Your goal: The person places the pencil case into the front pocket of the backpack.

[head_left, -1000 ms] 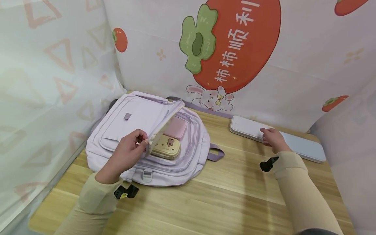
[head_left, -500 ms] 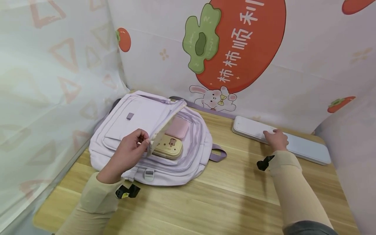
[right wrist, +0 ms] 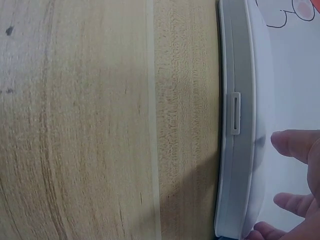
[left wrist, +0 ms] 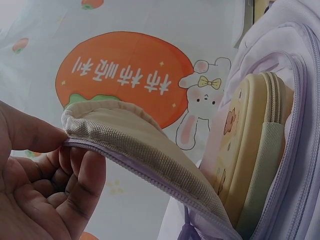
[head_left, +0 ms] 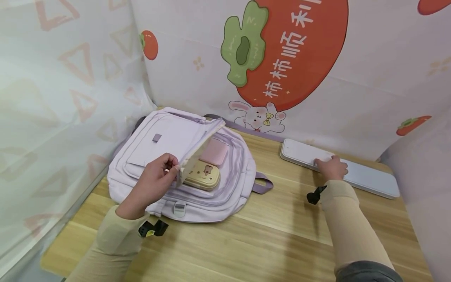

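Note:
A pale lilac backpack point(head_left: 179, 131) lies on the table with its front compartment unzipped. My left hand point(head_left: 155, 184) pinches the zipped edge of the backpack flap point(left wrist: 142, 157) between thumb and fingers, holding it raised. Inside sit a yellow pencil case point(head_left: 204, 176) with bear prints and a pink case point(head_left: 214, 152), partly behind the flap. My right hand point(head_left: 332, 168) is over a long flat white case point(head_left: 299, 150), around its right end. In the right wrist view the fingers point(right wrist: 295, 144) are spread beside the white case, which has a small latch; contact is unclear.
A light blue long case point(head_left: 373, 179) lies right of the white one, end to end. The wooden table point(head_left: 246, 243) meets a printed cloth wall point(head_left: 380, 86) at the back and sides. A purple strap loop point(head_left: 262, 183) sticks out from the backpack.
My right hand has shifted slightly right along the white case and its fingers have spread. The left hand keeps its pinch on the flap. The head view has turned a little.

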The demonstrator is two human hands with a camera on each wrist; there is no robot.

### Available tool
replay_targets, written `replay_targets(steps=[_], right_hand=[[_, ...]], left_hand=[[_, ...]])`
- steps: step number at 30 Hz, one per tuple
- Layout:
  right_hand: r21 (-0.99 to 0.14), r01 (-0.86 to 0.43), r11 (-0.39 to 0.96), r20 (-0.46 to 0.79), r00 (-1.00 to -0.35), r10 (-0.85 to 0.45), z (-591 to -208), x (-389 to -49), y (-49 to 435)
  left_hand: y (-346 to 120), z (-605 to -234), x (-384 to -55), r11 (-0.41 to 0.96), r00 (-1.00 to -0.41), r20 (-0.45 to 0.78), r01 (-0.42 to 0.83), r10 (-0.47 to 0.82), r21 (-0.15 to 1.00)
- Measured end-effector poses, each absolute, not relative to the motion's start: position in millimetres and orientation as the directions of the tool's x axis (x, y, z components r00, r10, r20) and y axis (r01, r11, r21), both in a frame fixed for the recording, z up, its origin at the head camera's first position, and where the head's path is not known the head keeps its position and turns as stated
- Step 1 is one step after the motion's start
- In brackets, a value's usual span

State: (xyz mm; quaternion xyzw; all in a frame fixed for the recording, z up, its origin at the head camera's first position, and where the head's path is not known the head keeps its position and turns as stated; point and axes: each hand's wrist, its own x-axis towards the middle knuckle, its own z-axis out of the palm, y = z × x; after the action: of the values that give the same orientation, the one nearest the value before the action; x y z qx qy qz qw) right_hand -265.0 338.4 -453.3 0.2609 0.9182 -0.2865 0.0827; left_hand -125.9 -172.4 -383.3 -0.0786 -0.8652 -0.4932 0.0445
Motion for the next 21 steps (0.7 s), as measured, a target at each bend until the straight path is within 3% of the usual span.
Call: replay_targets(steps=[7,21], right_hand=[[-0.318,0.450,0.835,-0.289,-0.884,0.366,-455,-270,342],[-0.269,0.374,0.888,-0.292,-0.910,0.295,-454,-261,316]], left_hand=[[-173,-385,-127,0.509,-0.981,0.165,0.195,0.103,0.838],[-170,-382,-126,0.523,-0.984,0.147,0.177,0.099,0.833]])
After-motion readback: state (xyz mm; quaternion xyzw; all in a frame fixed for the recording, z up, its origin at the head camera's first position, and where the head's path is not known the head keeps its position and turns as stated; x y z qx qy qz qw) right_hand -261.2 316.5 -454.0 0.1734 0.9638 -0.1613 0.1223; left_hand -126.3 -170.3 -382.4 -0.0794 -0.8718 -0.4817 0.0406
